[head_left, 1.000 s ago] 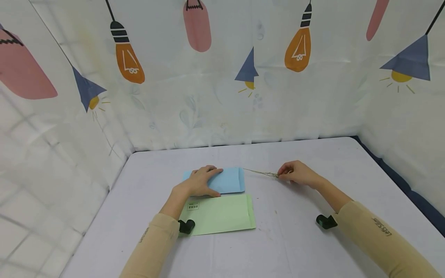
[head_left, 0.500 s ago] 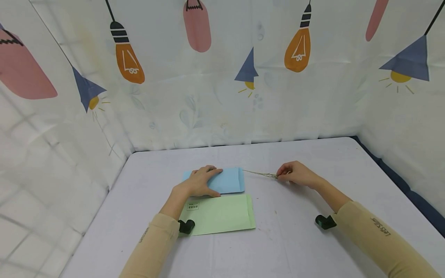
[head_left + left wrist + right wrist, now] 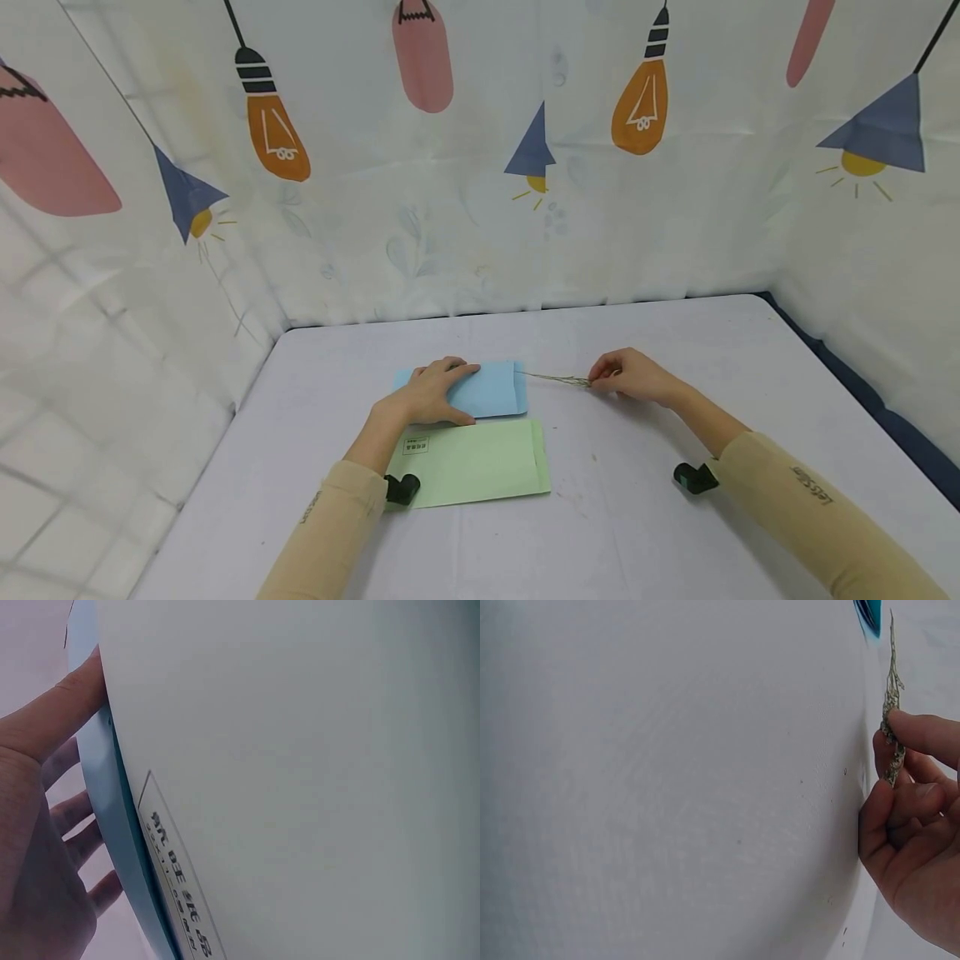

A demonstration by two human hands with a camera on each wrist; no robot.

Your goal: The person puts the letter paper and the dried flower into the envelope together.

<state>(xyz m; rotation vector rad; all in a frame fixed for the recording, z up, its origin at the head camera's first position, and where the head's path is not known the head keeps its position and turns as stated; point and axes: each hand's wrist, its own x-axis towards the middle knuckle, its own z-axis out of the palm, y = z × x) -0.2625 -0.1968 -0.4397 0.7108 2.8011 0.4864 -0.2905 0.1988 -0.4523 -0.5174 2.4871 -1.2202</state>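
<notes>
A light blue envelope [image 3: 491, 387] lies flat on the table, its flap end facing right. My left hand [image 3: 427, 396] rests across its left part with fingers and thumb spread; in the left wrist view the thumb [image 3: 64, 709] lies by its near edge. To the right, my right hand [image 3: 633, 379] pinches a thin dried plant sprig [image 3: 558, 379] between thumb and fingers. The sprig's thin stem points left and its tip reaches the envelope's flap; whether it lies over or inside the opening I cannot tell. The right wrist view shows the sprig's bushy end [image 3: 891, 724] at the fingertips.
A larger pale green envelope [image 3: 480, 467] with a small printed box lies just nearer than the blue one, partly under the left forearm. Small crumbs [image 3: 595, 457] dot the white tablecloth [image 3: 615, 533]. A printed curtain [image 3: 465, 217] hangs behind the table.
My right hand has moved slightly left with the sprig, bringing the stem's tip onto the blue envelope's flap end. The left hand and both envelopes have stayed in place.
</notes>
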